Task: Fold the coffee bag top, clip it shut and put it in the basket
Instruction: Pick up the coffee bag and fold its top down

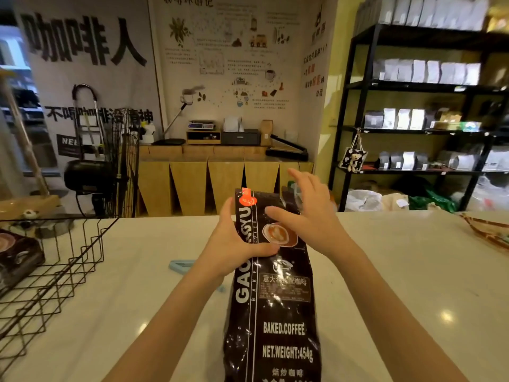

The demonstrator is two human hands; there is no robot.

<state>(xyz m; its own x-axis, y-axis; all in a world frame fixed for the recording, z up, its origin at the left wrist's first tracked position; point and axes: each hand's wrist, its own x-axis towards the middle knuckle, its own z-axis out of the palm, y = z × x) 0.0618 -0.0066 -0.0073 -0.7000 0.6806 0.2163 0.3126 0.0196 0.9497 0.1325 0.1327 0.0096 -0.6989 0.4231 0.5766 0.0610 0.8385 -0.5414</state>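
Note:
A tall black coffee bag [278, 321] with white lettering stands upright on the white counter, in the middle of the head view. My left hand [237, 241] grips its upper left side, thumb across the front. My right hand [305, 216] rests against the bag's upper right with fingers spread, thumb on the front near the cup picture. The bag's top [259, 195] stands unfolded. A light blue clip [181, 265] lies on the counter, partly hidden behind my left forearm. The black wire basket [63, 260] stands at the left.
Another dark coffee bag [16, 257] lies inside the basket. A woven tray's edge [487, 230] shows at the counter's far right. Beyond the counter stand a fan [115, 166], a wooden sideboard [220, 177] and black shelves [413, 128] with bags.

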